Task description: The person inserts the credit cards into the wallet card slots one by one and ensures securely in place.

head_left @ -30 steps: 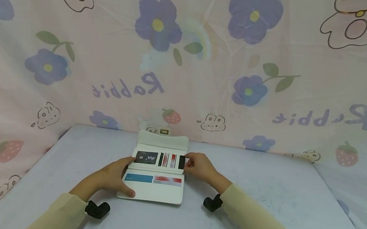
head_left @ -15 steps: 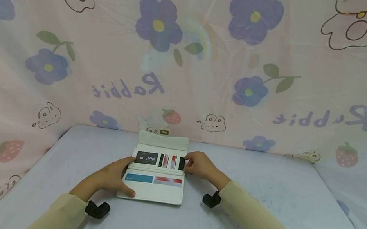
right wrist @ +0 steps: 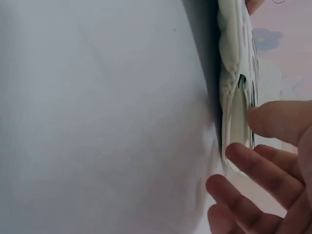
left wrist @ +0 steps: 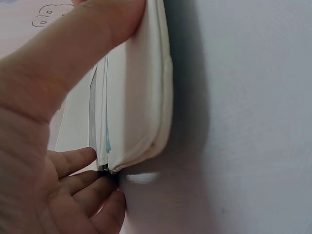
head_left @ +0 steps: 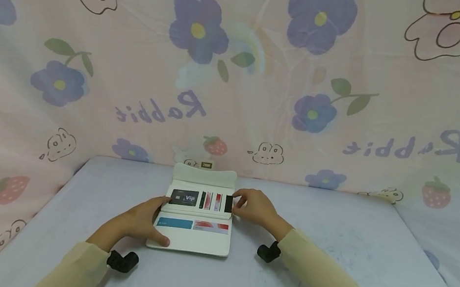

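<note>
An unfolded white wallet [head_left: 197, 244] lies on the table, with cards in its slots. A dark Vip card [head_left: 184, 197] sits at the upper left, and a black card [head_left: 228, 204] sticks out at the right edge. My left hand [head_left: 138, 219] grips the wallet's left side, its thumb [left wrist: 105, 24] on the near flap and a finger beside the Vip card. My right hand [head_left: 257, 209] is at the wallet's right edge, index finger and thumb by the black card. In the right wrist view, the thumb [right wrist: 275, 119] meets the wallet's edge while the other fingers hang loosely apart.
A blue card [head_left: 175, 223] and a red-and-white card [head_left: 210, 227] lie in the lower pocket. Several narrow card ends show in the upper panel. The white-covered table [head_left: 324, 227] meets a flower-patterned curtain [head_left: 255, 93] behind. Black wrist cameras hang below both sleeves.
My right hand has shifted slightly, and its index finger and thumb show a wider gap. My left hand and the wallet stay essentially in place.
</note>
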The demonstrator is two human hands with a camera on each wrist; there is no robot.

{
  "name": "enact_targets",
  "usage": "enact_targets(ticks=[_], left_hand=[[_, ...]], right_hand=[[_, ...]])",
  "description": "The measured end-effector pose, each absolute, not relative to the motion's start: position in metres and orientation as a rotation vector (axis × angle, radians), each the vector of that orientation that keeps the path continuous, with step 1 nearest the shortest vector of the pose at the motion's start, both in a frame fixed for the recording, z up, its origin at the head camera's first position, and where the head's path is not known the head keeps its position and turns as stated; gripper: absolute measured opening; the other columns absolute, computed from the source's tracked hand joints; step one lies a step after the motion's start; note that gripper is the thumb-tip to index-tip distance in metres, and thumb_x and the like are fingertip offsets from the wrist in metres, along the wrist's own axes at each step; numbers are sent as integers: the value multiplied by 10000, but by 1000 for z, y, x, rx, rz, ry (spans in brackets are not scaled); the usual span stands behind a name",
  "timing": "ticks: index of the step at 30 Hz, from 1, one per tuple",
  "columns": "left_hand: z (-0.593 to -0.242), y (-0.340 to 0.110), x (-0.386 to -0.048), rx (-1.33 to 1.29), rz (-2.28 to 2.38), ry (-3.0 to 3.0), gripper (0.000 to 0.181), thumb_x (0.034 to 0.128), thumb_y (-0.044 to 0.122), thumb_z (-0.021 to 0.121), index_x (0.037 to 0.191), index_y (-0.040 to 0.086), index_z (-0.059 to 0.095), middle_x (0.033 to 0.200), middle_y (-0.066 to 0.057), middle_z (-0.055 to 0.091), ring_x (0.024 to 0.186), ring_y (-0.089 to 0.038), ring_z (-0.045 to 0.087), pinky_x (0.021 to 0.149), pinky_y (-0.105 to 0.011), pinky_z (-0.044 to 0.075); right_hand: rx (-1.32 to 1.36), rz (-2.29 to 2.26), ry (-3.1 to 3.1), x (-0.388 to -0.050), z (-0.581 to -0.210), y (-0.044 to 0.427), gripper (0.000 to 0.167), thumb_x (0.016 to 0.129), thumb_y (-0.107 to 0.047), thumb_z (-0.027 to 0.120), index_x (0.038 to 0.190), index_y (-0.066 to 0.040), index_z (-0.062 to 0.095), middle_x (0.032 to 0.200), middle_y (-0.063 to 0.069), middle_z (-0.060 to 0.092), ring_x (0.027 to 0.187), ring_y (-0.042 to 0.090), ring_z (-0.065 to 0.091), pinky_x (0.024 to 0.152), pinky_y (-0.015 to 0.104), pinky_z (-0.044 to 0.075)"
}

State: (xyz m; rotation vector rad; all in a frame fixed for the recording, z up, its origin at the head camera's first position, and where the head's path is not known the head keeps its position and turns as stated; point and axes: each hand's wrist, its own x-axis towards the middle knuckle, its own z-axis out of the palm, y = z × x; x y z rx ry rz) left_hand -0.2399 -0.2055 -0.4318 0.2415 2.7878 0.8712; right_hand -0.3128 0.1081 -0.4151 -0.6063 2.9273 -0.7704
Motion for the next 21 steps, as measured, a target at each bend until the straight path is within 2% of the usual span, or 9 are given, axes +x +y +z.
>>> enact_targets(ticks=[4, 12, 21], left_hand=[[-431, -205, -239, 238, 871, 2783, 1231, 509, 517, 913, 1483, 59, 314, 1511, -178, 376, 1380, -375, 374, 1079, -606, 344], [-427, -205, -237, 261, 869, 2784, 1215, 530, 500, 911, 1481, 40, 311, 1515, -196, 365, 1389, -388, 360, 1091, -598, 334], [-428, -203, -237, 255, 881, 2779, 1221, 522, 506, 912, 1481, 43, 313, 1513, -200, 367, 1388, -392, 359, 1088, -606, 331]], right_hand=[[-612, -782, 2943, -314, -418, 107, 368, 776, -225, 769, 1120, -121, 690, 743, -88, 665, 713, 95, 544, 662, 270, 451], [-643, -758, 2964, -315, -419, 101, 352, 745, -174, 765, 1076, -67, 709, 695, -65, 630, 662, 104, 527, 600, 245, 432], [-645, -782, 2942, -317, -424, 104, 353, 745, -175, 772, 1079, -76, 714, 710, -68, 654, 670, 90, 541, 617, 244, 444]])
